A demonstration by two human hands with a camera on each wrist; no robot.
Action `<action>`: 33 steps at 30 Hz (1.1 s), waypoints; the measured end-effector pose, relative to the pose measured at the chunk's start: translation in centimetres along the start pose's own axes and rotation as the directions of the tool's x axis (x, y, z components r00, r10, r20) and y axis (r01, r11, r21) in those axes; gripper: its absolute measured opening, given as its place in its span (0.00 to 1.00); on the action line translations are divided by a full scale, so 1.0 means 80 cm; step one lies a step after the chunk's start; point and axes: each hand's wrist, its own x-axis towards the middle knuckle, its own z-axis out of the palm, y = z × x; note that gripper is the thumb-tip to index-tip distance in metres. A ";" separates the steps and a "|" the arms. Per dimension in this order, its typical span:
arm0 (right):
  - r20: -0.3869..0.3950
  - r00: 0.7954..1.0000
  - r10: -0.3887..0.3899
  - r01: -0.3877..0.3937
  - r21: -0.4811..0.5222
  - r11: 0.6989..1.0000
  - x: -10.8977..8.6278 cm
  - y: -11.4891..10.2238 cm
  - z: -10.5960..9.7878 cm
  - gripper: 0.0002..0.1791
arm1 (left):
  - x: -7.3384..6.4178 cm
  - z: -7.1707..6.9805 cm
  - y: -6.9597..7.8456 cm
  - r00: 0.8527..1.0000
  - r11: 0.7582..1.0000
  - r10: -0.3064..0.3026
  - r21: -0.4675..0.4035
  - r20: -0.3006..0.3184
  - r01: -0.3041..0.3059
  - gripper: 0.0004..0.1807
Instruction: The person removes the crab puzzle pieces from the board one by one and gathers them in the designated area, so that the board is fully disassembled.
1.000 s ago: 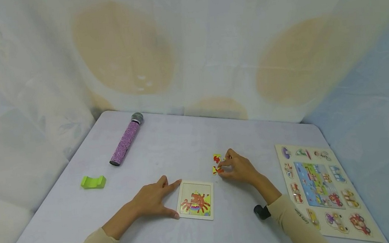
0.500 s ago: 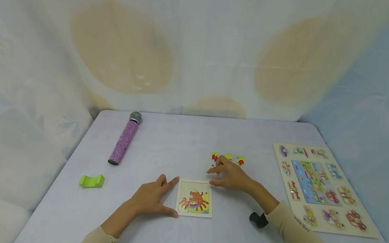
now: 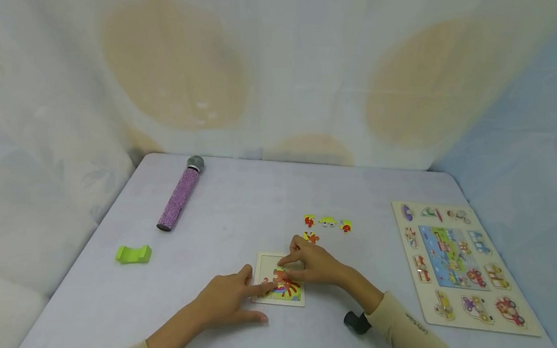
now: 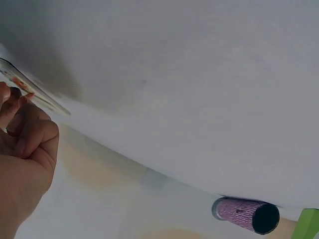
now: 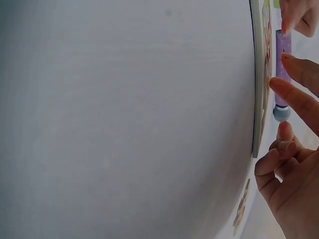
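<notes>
A small square crab jigsaw puzzle in a pale frame (image 3: 281,303) lies on the table between the two hands. Its crab picture fills the lower part, while bare tray shows at the upper left. My left hand (image 3: 221,301) reaches in from the left, its index finger lying on the puzzle and its thumb beside the lower edge. My right hand (image 3: 320,266) leans over the frame from the right. In the right wrist view, the right hand's (image 5: 294,191) thumb and index finger stretch apart to the puzzle's surface, the other fingers curled. Several loose jigsaw pieces (image 3: 311,238) lie just beyond it.
A purple glittery microphone (image 3: 178,200) lies at the back left, with a green block (image 3: 133,254) nearer the front. On the right is a large wooden peg puzzle board (image 3: 432,297). A black object (image 3: 357,323) is next to the right sleeve. Cloth surrounds the table.
My right hand has moved from the loose pieces down and left onto the framed puzzle. My left hand has shifted from the frame's left edge, its index finger now over the picture.
</notes>
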 end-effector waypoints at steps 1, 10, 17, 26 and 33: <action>-0.002 1.000 0.000 0.000 0.001 1.000 0.001 -0.001 0.001 0.13 | -0.001 0.001 0.004 1.000 1.000 0.014 0.015 -0.002 -0.014 0.36; -0.009 1.000 0.000 0.001 0.045 0.999 0.004 -0.002 0.002 0.12 | -0.003 0.008 0.018 0.999 0.994 0.039 0.101 -0.011 -0.037 0.32; -0.022 1.000 0.017 -0.014 0.138 0.990 0.003 0.001 0.003 0.11 | -0.001 0.010 0.017 0.999 0.996 0.034 0.079 -0.014 -0.033 0.31; -0.036 0.999 0.014 -0.009 0.143 0.990 0.005 0.002 0.003 0.11 | 0.013 0.011 0.013 0.981 0.985 0.117 0.142 -0.156 -0.095 0.19; -0.044 0.999 0.008 0.000 0.168 0.986 0.004 0.002 0.007 0.11 | 0.015 0.012 0.008 0.995 0.998 0.054 0.024 -0.089 -0.052 0.18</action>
